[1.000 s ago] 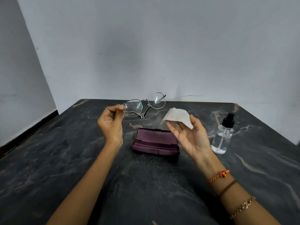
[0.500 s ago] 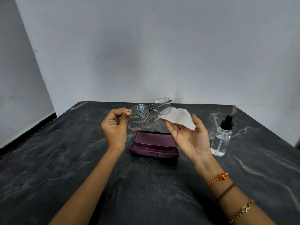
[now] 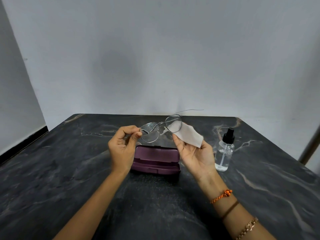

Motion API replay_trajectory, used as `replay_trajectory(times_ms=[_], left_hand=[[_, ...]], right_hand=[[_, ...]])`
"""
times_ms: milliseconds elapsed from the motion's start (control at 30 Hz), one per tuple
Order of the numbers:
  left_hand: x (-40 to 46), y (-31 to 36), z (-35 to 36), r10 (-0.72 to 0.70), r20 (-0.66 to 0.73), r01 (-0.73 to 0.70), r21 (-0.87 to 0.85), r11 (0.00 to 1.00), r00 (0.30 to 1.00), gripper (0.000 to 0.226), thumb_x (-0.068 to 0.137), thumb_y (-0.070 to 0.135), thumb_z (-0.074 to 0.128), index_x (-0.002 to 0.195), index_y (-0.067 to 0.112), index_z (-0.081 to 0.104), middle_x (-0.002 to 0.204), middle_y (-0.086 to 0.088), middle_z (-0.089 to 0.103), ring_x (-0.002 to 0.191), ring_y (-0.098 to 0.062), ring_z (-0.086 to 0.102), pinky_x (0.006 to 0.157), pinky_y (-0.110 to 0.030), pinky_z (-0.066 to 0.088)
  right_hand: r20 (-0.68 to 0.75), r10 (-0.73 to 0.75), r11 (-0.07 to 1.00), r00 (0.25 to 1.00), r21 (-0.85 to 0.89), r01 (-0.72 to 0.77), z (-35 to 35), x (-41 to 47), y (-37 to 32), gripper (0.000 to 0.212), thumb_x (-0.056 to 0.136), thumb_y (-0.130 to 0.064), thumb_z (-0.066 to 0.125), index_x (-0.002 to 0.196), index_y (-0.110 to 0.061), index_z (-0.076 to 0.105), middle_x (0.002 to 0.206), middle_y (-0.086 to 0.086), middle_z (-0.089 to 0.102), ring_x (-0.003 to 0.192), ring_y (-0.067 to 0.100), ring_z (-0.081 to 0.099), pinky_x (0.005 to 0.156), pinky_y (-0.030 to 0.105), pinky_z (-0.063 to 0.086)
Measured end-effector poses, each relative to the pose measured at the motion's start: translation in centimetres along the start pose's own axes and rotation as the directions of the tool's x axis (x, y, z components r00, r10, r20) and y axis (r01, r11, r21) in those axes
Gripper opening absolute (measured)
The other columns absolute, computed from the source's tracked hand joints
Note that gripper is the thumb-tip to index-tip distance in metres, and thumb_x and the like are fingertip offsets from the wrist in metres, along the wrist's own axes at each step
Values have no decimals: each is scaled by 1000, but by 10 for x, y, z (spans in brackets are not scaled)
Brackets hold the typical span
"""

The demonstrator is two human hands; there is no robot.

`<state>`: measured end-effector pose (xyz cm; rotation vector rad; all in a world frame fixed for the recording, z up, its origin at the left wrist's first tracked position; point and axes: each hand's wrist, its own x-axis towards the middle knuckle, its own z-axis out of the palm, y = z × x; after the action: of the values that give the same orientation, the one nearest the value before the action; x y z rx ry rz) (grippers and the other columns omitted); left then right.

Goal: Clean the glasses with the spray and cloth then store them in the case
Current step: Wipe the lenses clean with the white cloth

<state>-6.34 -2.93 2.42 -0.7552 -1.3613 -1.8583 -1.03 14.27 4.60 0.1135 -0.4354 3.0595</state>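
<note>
My left hand [image 3: 122,149] pinches the left end of thin metal-framed glasses [image 3: 161,129], held up above the table. Spray droplets speckle the lens nearest that hand. My right hand [image 3: 195,153] holds a white cloth [image 3: 187,135] between fingers and thumb, and the cloth sits just behind the far lens, which overlaps it. An open purple case [image 3: 155,160] lies on the table below both hands. A clear spray bottle [image 3: 224,153] with a black pump top stands upright to the right of my right hand.
The dark marbled table [image 3: 69,170] ends at a grey wall behind. A pale post [image 3: 310,146] rises at the right edge. Bracelets circle my right wrist.
The glasses and the cloth have come together: the far lens now overlaps the cloth, where a gap lay between them a second ago. Both hands shifted slightly towards each other.
</note>
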Motion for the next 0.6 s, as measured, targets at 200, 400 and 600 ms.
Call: replay_trajectory(times_ms=[200,400,600], left_hand=[[-4,4,2,44,85,-46,17,999,995,7,75,41,67,81,37,67,81,23,67,78,1,62,74,-13,51],[-8,7,4,42,189,-59,88,994,981,24,78,40,63,86,18,65,82,20,67,79,-2,63,73,-18,54],[-12,9,8,63,265,-108,157,982,962,26,80,37,60,85,12,64,82,-4,62,81,1,61,76,-17,53]], right_hand=[[-118,-99,992,988,-91,89,0,4,2,24,79,-3,54,63,3,72,69,18,73,62,28,72,61,40,58],[-171,-128,984,977,-148,103,-4,4,1,42,87,10,41,60,0,71,62,15,72,55,21,70,56,30,58],[-139,-126,975,982,-198,97,-6,3,-5,13,92,-6,47,87,-4,59,65,12,73,60,20,71,53,28,59]])
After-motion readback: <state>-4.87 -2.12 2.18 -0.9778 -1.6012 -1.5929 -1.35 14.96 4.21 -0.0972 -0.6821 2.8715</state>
